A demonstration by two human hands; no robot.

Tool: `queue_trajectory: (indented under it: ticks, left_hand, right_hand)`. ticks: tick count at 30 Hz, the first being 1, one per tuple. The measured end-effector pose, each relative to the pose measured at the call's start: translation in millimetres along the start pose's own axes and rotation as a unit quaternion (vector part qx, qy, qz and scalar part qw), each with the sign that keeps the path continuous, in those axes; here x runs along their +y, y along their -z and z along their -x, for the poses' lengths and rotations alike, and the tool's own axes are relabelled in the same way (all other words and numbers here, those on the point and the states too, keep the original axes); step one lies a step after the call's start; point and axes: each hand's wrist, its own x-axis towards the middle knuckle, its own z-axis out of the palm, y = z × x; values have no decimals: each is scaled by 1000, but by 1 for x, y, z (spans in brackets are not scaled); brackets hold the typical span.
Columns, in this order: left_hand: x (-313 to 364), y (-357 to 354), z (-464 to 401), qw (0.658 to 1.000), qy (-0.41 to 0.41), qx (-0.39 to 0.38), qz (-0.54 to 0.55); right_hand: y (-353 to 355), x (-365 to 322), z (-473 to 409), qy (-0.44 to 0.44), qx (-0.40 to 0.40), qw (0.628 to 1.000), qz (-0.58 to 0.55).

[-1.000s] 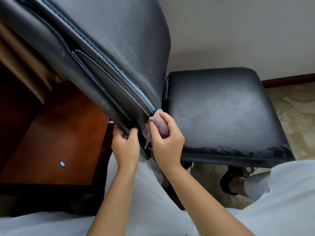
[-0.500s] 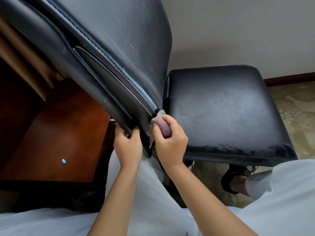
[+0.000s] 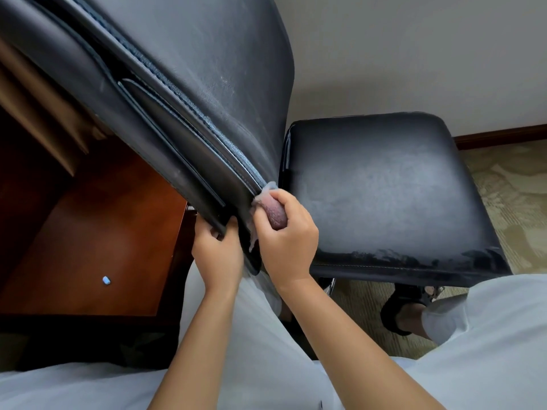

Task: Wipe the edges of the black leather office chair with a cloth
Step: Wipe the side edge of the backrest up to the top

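Our right hand (image 3: 285, 235) pinches cloth (image 3: 270, 207) against chair (image 3: 207, 84) edge seam; left hand (image 3: 217, 251) just beside, gripping lower edge.

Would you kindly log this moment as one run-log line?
right hand: presses cloth on backrest edge | left hand: grips backrest bottom | seat: dusty

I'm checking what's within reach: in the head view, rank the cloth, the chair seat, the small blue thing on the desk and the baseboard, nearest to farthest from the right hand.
1. Cloth, gripped in the right hand.
2. Chair seat, just right.
3. Small blue thing, left on the desk.
4. Baseboard, far upper right.
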Motion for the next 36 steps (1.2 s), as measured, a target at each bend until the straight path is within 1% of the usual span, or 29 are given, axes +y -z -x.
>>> queue_trajectory:
  ticks: [2, 4, 8, 10, 14, 16, 17, 20, 23, 26, 28, 32, 34, 36]
  left_hand:
    - [0, 1, 0, 1000, 3, -4, 3]
    - [-1, 1, -1, 1000, 0, -3, -3]
    - [-3, 1, -2, 1000, -12, -2, -15]
    - [-4, 1, -2, 1000, -16, 0, -18]
    - [-3, 1, 0, 1000, -7, -4, -6]
    - [-2, 2, -1, 1000, 6, -10, 9]
    - [-3, 3, -1, 1000, 9, -11, 11]
    - [-1, 3, -3, 1000, 13, -8, -8]
    - [-1, 4, -3, 1000, 6, 0, -23]
    - [-3, 3, -3, 1000, 7, 4, -26]
    - [-4, 3, -5, 1000, 10, 5, -22]
    - [-3, 4, -3, 1000, 25, 3, -10]
    - [-3, 5, -3, 1000, 29, 3, -6]
    - [-2, 5, -4, 999, 25, 4, -23]
  right_hand:
    - [-1, -5, -4, 21, 8, 1000, 13]
    - [-2, 4, -1, 20, 2, 999, 47]
    - [2, 32, 13, -36, -46, 992, 108]
    - [3, 31, 13, -40, -47, 994, 95]
    - [3, -2, -2, 50, 23, 998, 25]
    - [1, -16, -9, 92, 26, 995, 14]
    - [0, -18, -11, 97, 22, 995, 18]
    - [0, -2, -6, 63, 15, 996, 59]
    - [4, 16, 4, 19, -11, 995, 101]
    - [7, 10, 2, 3, -15, 996, 83]
    - [6, -5, -4, 17, -1, 999, 51]
    - [1, -38, -18, 74, 16, 997, 5]
    - [0, -42, -23, 90, 10, 996, 15]
    - [1, -32, -21, 93, 1, 994, 48]
